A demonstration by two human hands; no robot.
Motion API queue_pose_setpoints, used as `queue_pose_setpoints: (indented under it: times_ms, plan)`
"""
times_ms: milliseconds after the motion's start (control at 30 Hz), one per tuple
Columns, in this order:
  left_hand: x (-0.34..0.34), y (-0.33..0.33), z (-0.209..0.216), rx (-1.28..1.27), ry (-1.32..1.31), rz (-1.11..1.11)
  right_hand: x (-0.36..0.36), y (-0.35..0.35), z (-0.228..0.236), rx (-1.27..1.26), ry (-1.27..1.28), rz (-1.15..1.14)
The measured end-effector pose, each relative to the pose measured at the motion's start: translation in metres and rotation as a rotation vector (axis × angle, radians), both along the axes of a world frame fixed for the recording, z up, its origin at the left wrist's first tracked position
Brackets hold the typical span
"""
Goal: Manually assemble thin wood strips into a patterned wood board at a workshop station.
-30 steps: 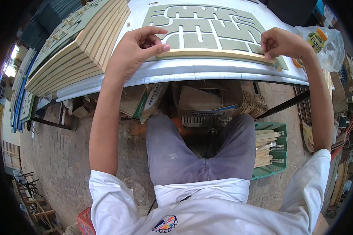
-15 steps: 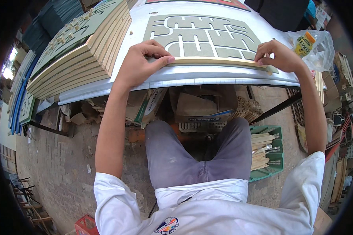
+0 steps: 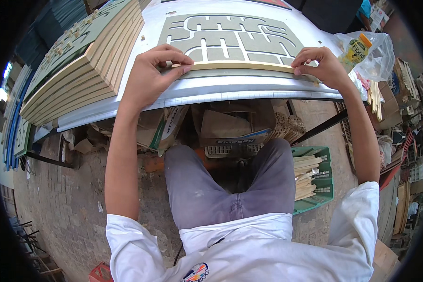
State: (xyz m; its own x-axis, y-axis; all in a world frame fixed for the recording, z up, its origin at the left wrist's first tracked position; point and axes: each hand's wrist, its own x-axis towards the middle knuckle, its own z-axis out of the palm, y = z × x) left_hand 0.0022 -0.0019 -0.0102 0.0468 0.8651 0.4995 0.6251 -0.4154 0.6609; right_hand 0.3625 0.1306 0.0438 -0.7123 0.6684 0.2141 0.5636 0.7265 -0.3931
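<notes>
One wooden strip (image 3: 242,66), long axis left to right, hands (image 3: 150,77) pinching it

Pale wooden strip (image 3: 242,65) lying along near edge of grooved grey-green board (image 3: 254,43).

Wooden strip (image 3: 239,65), right end apparently hidden

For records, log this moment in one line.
left hand: holding wooden strip; right hand: same strip; strip: along near edge of panel
</notes>
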Motion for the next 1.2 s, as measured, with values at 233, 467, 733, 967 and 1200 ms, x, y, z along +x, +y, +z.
queue_pose_setpoints:
  times_ms: [233,467,733,967,1200]
  plan:
    - [0.006,0.002,-0.002,0.047,-0.056,-0.034,0.002,0.005,-0.007,0.007,0.044,0.065]
    - [-0.003,0.002,-0.003,0.045,-0.039,-0.077,-0.005,0.012,0.001,-0.024,-0.031,0.147]
    - [0.003,0.009,0.002,0.091,-0.151,-0.119,0.025,-0.029,0.004,0.339,0.243,0.247]
    - [-0.003,0.005,0.002,0.013,-0.115,-0.096,0.163,-0.165,-0.07,0.184,0.939,-0.431]
    - [0.001,0.008,-0.002,0.011,0.004,-0.079,0.284,-0.137,-0.05,0.271,1.08,-1.136]
